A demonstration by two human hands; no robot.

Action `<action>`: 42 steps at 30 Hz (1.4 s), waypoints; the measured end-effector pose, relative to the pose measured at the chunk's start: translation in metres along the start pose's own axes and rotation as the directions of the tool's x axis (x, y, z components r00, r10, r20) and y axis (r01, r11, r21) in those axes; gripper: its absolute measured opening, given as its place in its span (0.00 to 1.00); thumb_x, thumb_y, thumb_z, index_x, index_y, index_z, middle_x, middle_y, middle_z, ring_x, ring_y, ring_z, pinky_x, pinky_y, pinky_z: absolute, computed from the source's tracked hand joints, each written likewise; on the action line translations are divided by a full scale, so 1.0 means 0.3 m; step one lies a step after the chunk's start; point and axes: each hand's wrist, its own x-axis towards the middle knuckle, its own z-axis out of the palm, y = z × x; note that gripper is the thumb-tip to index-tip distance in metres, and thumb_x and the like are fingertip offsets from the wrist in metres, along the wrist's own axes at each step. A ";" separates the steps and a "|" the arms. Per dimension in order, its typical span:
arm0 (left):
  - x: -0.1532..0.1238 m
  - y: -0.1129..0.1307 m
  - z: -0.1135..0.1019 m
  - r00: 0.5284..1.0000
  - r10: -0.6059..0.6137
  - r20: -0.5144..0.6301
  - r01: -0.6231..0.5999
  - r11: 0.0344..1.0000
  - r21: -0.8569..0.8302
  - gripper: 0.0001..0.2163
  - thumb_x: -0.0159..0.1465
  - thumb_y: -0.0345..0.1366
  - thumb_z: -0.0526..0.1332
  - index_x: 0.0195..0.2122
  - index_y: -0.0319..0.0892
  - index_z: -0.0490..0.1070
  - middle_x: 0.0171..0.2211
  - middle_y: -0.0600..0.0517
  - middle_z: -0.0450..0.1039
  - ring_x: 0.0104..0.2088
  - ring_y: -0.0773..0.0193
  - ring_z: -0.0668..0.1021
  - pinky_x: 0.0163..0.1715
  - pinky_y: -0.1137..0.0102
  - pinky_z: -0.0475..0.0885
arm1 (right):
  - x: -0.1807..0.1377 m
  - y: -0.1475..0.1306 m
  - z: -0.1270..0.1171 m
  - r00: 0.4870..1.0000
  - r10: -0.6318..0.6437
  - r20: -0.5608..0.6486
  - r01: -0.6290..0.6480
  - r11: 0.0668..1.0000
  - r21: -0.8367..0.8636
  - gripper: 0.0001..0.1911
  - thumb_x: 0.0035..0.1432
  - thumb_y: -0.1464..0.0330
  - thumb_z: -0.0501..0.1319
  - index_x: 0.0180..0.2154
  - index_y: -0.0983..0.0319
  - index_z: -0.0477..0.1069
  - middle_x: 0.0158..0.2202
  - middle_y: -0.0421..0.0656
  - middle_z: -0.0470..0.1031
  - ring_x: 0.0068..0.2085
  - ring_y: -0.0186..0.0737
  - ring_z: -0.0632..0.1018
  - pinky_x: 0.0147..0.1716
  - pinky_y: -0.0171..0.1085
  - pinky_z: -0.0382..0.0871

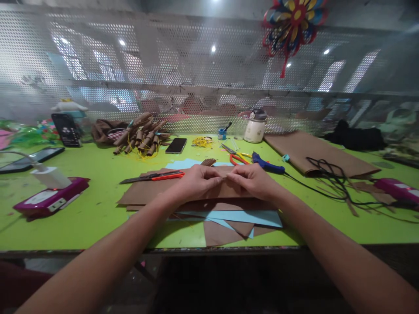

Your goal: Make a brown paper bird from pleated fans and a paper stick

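My left hand (198, 181) and my right hand (253, 181) meet over a stack of brown paper sheets (157, 192). Both sets of fingers are closed in a pinch on a piece of brown paper (231, 188); its edge at the fingertips is mostly hidden. An orange-handled box cutter (152, 176) lies on the sheets beside my left hand. Just beyond the hands is a small bundle of thin brown strips (208, 162). Light blue paper (242, 216) sticks out under the stack's near side. Scissors (234, 155) and a blue glue gun (268, 165) lie past my right hand.
On the green table (108, 222) are a purple power strip (52, 198), rolled brown bundles (140, 135), a phone (176, 145), yellow string (202, 141), a small blue jar (221, 133) and a white bottle (254, 127). Folded brown paper (317, 150) and a black cable (330, 185) occupy the right.
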 end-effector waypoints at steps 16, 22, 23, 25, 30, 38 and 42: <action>-0.012 0.004 -0.023 0.983 0.122 0.137 -0.142 0.979 0.144 0.15 0.63 0.41 0.51 0.26 0.39 0.71 0.21 0.55 0.65 0.23 0.69 0.66 0.23 0.75 0.57 | -0.007 -0.018 -0.017 0.990 -0.071 0.124 0.057 0.992 0.112 0.21 0.61 0.61 0.52 0.21 0.64 0.68 0.15 0.37 0.66 0.21 0.30 0.66 0.24 0.31 0.58; -0.022 0.015 -0.041 0.988 0.058 0.145 -0.066 0.997 0.051 0.15 0.62 0.43 0.54 0.25 0.38 0.71 0.20 0.55 0.66 0.22 0.69 0.66 0.23 0.74 0.59 | -0.003 0.006 -0.062 0.955 -0.101 0.280 0.017 0.958 0.286 0.20 0.62 0.59 0.51 0.23 0.64 0.64 0.19 0.36 0.62 0.23 0.29 0.63 0.25 0.31 0.55; -0.023 0.014 -0.044 0.989 0.033 0.141 -0.034 0.999 0.007 0.15 0.61 0.44 0.55 0.26 0.38 0.71 0.19 0.54 0.66 0.22 0.69 0.67 0.23 0.74 0.59 | -0.003 0.008 -0.069 0.953 -0.101 0.285 0.005 0.947 0.321 0.19 0.62 0.59 0.51 0.24 0.64 0.65 0.21 0.36 0.61 0.24 0.29 0.62 0.26 0.32 0.55; -0.024 0.010 -0.049 0.991 -0.019 0.134 0.032 0.995 -0.092 0.15 0.60 0.44 0.57 0.26 0.37 0.72 0.18 0.54 0.67 0.21 0.69 0.67 0.24 0.73 0.61 | -0.003 0.010 -0.078 0.955 -0.089 0.283 -0.030 0.920 0.390 0.16 0.61 0.60 0.52 0.28 0.64 0.66 0.23 0.36 0.59 0.25 0.29 0.61 0.26 0.32 0.54; -0.019 0.007 -0.057 0.987 -0.096 0.129 0.127 0.960 -0.251 0.13 0.56 0.43 0.61 0.25 0.36 0.72 0.17 0.54 0.66 0.20 0.70 0.67 0.23 0.73 0.62 | -0.004 0.014 -0.076 0.960 -0.037 0.278 -0.101 0.879 0.467 0.16 0.61 0.59 0.54 0.27 0.64 0.63 0.22 0.34 0.57 0.23 0.28 0.60 0.24 0.31 0.54; -0.017 0.016 -0.066 0.983 -0.109 0.146 0.147 0.949 -0.278 0.11 0.55 0.41 0.62 0.27 0.36 0.73 0.19 0.54 0.67 0.21 0.70 0.68 0.26 0.73 0.64 | -0.016 0.017 -0.078 0.904 0.016 0.427 -0.271 0.794 0.544 0.16 0.61 0.58 0.52 0.28 0.63 0.62 0.20 0.34 0.65 0.22 0.31 0.74 0.24 0.32 0.62; -0.020 0.020 -0.069 0.980 -0.112 0.162 0.155 0.946 -0.286 0.11 0.55 0.41 0.62 0.28 0.36 0.73 0.20 0.55 0.67 0.22 0.70 0.68 0.25 0.72 0.65 | -0.014 0.023 -0.078 0.892 0.004 0.452 -0.296 0.761 0.578 0.16 0.61 0.58 0.53 0.28 0.63 0.63 0.21 0.36 0.68 0.21 0.32 0.75 0.26 0.34 0.67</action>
